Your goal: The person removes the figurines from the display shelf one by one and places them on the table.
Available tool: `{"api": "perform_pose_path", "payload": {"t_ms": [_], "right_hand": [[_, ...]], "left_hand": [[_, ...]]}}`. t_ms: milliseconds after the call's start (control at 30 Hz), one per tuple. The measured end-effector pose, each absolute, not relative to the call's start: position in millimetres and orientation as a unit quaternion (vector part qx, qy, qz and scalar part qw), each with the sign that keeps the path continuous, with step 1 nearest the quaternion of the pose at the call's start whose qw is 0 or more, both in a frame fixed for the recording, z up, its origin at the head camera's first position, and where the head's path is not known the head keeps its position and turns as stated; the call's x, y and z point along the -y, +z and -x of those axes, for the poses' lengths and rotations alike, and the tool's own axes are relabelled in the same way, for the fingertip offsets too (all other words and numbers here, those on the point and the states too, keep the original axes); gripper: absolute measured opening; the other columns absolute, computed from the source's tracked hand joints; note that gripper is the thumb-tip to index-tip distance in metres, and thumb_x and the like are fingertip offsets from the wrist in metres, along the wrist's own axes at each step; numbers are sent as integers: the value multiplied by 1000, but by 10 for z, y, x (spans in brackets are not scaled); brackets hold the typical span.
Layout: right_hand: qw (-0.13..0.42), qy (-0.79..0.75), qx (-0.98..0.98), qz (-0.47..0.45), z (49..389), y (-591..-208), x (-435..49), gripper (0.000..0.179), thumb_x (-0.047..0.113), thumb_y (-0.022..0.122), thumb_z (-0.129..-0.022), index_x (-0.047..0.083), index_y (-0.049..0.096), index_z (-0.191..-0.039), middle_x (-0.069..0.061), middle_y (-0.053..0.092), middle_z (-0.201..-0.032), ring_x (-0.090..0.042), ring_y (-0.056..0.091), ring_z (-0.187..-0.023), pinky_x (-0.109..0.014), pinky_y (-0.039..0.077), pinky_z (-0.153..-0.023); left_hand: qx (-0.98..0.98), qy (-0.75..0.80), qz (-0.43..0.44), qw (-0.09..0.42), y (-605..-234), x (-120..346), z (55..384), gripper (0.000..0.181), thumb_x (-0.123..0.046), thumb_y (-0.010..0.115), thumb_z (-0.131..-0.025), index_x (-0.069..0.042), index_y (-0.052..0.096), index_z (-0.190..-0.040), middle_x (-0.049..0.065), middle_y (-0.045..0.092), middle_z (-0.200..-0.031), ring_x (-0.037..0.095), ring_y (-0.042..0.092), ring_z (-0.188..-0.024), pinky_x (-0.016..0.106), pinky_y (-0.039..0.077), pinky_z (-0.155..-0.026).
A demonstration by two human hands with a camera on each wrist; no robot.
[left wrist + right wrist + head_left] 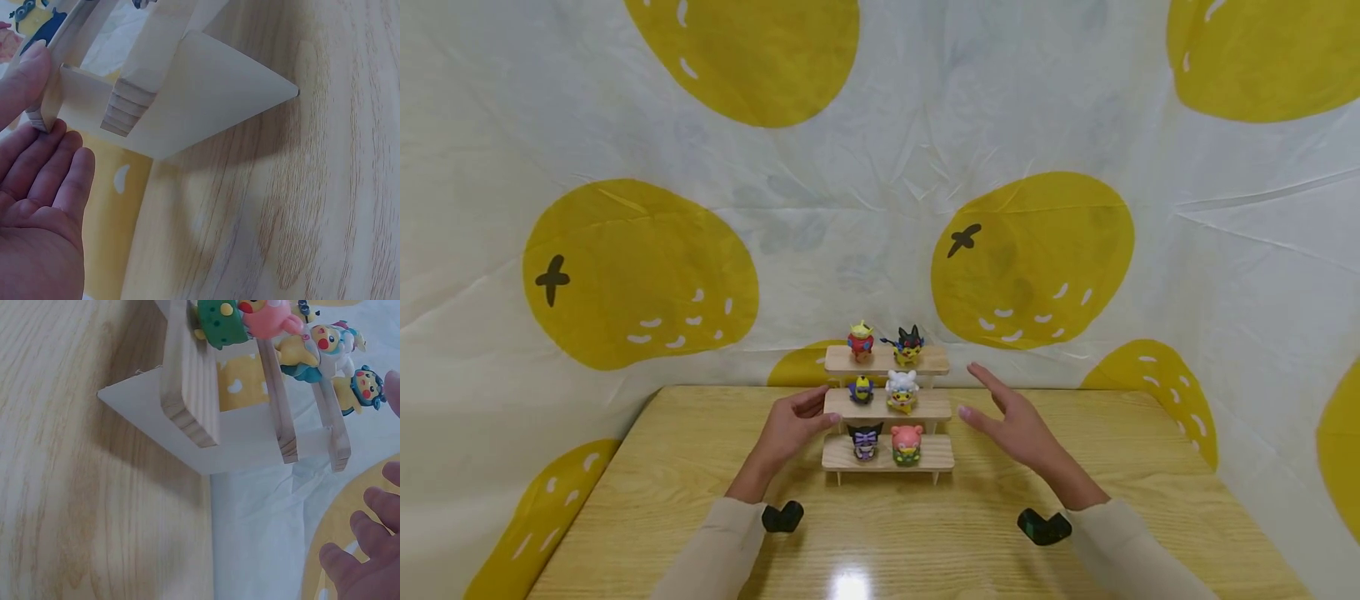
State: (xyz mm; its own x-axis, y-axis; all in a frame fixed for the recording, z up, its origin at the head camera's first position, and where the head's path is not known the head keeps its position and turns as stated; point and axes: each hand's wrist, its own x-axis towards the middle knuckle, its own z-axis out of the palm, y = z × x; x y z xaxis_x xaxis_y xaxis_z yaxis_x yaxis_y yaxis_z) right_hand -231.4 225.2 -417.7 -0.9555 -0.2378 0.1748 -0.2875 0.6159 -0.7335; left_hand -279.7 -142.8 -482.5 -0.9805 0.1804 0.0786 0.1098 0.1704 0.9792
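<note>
A three-step wooden display stand (928, 454) is on the table, with two small figurines on each step. The top step bears a red figurine with a yellow top (861, 343) and a black-eared one (908, 345). On the middle step are a dark blue and yellow figurine (861, 390) and a white-hooded one (902, 392). Below them are a black-and-purple figurine (866, 442) and a pink-headed one (906, 445). My left hand (792, 427) holds the end of a step between thumb and fingers. To the right of the stand, my right hand (1017, 423) is apart from it, fingers spread.
The wooden table (700, 450) reaches back to a white cloth (850, 250) printed with large yellow fruit shapes. This cloth hangs behind and on both sides. Dark wrist devices (1045, 527) are near both sleeves.
</note>
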Motion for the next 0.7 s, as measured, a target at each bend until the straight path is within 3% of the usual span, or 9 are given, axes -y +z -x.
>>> {"api": "perform_pose_path", "payload": {"t_ms": [700], "right_hand": [[38, 438, 885, -154, 2363, -4096, -2174, 72, 35, 67, -103, 10, 36, -163, -19, 33, -170, -43, 31, -157, -60, 32, -125]], "left_hand": [[-760, 645, -80, 22, -4850, 1428, 2818, 66, -19, 84, -90, -5, 57, -149, 16, 59, -151, 32, 57, -141, 39, 53, -111]]}}
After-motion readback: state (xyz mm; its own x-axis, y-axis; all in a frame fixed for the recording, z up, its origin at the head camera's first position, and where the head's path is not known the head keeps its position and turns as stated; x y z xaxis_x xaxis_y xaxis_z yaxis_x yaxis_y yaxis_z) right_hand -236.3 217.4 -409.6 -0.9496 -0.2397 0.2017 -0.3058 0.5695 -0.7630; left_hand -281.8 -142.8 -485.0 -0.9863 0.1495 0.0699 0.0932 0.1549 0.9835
